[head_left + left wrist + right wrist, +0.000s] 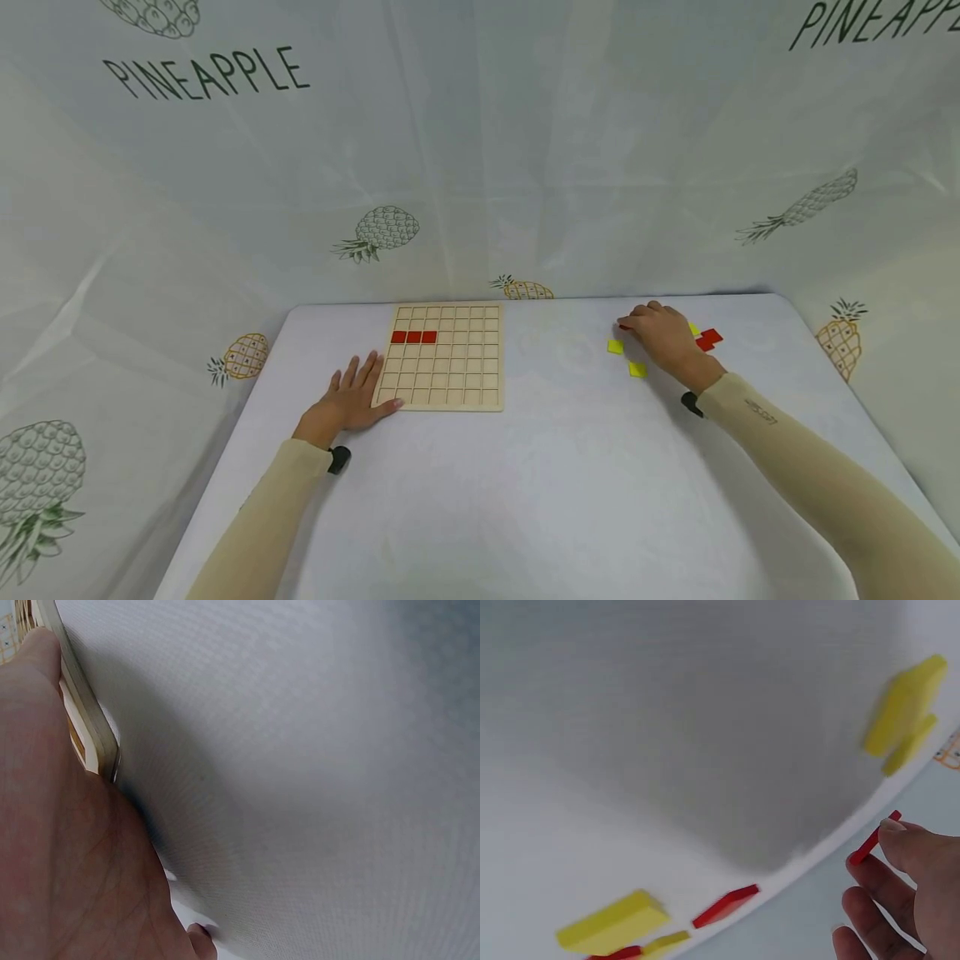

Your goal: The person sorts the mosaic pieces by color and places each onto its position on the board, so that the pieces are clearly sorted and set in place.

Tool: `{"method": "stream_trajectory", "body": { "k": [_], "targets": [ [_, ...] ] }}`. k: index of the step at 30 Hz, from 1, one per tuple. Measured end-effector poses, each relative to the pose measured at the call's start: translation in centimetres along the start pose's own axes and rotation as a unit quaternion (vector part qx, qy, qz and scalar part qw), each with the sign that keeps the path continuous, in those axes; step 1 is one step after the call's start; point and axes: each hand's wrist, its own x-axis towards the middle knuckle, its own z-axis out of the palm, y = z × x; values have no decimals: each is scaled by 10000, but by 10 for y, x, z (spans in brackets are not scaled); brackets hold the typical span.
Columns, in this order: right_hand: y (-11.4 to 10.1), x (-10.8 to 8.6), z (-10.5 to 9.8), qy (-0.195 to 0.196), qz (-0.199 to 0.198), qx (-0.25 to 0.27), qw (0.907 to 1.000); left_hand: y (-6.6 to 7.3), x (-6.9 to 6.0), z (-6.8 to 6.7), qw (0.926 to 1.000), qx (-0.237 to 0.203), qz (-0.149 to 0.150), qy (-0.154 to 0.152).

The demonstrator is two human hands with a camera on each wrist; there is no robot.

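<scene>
In the right wrist view my right hand [922, 877] pinches a thin red square tile [875, 838] between thumb and index finger. In the head view that hand [666, 337] is at the right of the table, among loose tiles. My left hand [351, 398] lies with its fingers spread at the left edge of a pale wooden grid board [468, 375], thumb at the near left corner. Three red tiles [414, 337] sit side by side in one row of the board, from its left side. The left wrist view shows the palm against the board's edge [97, 742].
Yellow tiles [637, 369] lie near and left of the right hand. Red tiles [709, 338] lie to its right, with a yellow one [693, 329] beside them. A white cloth [555, 467] covers the table; a pineapple-print curtain [510, 150] hangs behind.
</scene>
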Motion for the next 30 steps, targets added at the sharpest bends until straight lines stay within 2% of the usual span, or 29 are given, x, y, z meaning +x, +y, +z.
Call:
{"method": "stream_trajectory", "body": {
  "k": [4, 10, 21, 30],
  "targets": [
    [-10, 4, -9, 309, -267, 200, 9990, -3, 2, 3, 10000, 64, -12, 12],
    [-31, 10, -17, 466, -613, 283, 9966, -7, 6, 6, 9999, 50, 36, 80],
    [-72, 28, -16, 920, -1092, 469, 9886, -12, 9, 9, 9998, 68, 82, 191],
    [-110, 49, -8, 1163, -1468, 347, 9817, -12, 12, 10, 9998, 108, 93, 154]
  ]
}}
